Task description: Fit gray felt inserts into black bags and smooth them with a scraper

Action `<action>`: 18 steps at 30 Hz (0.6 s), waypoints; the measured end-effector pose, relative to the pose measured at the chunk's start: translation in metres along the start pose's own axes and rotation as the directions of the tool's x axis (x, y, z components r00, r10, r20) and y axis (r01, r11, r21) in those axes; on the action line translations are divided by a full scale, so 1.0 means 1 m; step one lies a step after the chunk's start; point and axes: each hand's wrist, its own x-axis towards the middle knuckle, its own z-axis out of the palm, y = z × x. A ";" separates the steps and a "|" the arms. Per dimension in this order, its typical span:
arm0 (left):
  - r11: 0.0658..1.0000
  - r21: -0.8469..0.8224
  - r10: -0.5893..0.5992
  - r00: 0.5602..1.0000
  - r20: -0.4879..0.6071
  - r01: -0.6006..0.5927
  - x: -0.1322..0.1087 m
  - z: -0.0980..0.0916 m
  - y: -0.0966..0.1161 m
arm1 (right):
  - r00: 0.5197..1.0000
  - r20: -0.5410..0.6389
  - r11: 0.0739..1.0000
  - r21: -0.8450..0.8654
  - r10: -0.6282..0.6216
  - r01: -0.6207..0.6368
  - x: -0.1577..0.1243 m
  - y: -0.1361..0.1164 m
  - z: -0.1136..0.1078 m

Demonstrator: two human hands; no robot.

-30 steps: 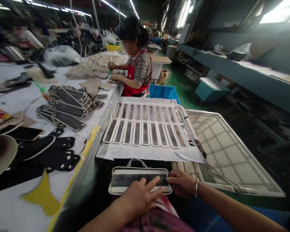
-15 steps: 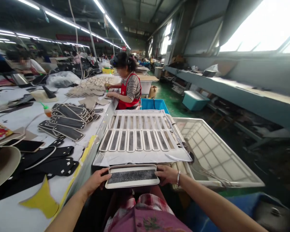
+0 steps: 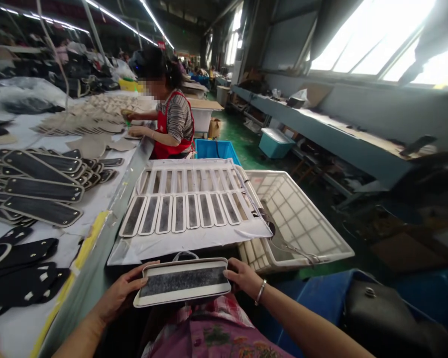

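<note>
In front of my lap is a long rectangular panel (image 3: pixel 184 282) with rounded corners, a cream border and a speckled dark-grey middle. My left hand (image 3: pixel 121 293) grips its left end, the thumb on top. At the opposite end, my right hand (image 3: pixel 244 279) pinches the panel, a bangle on that wrist. It is tilted slightly, right end higher; I cannot tell whether it is one piece or a stack. Just beyond it lies a white cloth-covered board (image 3: pixel 194 240) bearing a row of similar panels (image 3: pixel 178 214) side by side. Behind them is a second row of narrow strips (image 3: pixel 171 181).
On the left table, dark pale-edged straps (image 3: pixel 43 189) are piled near black pieces with metal studs (image 3: pixel 26 273). A co-worker in a red apron (image 3: pixel 171 124) works farther along. A white plastic crate (image 3: pixel 302 214) stands right of the board, a blue bin (image 3: pixel 218 150) behind it.
My view has swung to the right, so the scene sits farther left. The panel stays between both hands and has tipped, its right end now higher than its left.
</note>
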 end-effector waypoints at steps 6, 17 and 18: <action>0.807 0.581 0.053 0.993 0.106 -0.105 0.016 -0.018 0.023 | 0.990 0.143 0.994 0.107 -0.007 -0.008 -0.001 -0.002 -0.010; 0.213 0.823 -0.126 0.820 0.558 -0.527 0.100 0.146 0.052 | 0.983 0.157 0.995 0.038 -0.100 0.095 0.000 0.004 -0.014; 0.200 0.824 -0.124 0.821 0.558 -0.530 0.100 0.147 0.050 | 0.980 0.160 0.993 0.023 -0.117 0.115 -0.001 0.005 -0.014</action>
